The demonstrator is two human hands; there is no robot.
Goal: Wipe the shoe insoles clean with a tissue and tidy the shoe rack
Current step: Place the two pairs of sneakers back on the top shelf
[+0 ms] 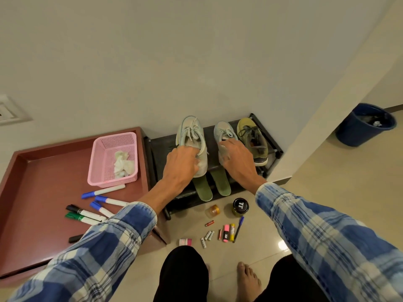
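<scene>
Two green insoles (212, 185) lie on the rack (161, 149), below the pale shoes. Left hand (181, 164) grips one shoe's (193, 138) heel; right hand (236, 159) clasps the other (224, 132), probably to align the pair. Used tissue (123, 164) sits in the basket (98, 162).

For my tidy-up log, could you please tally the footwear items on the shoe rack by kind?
Light sneakers: 2
Olive sneakers: 1
Green insoles: 2
Total: 5
</scene>
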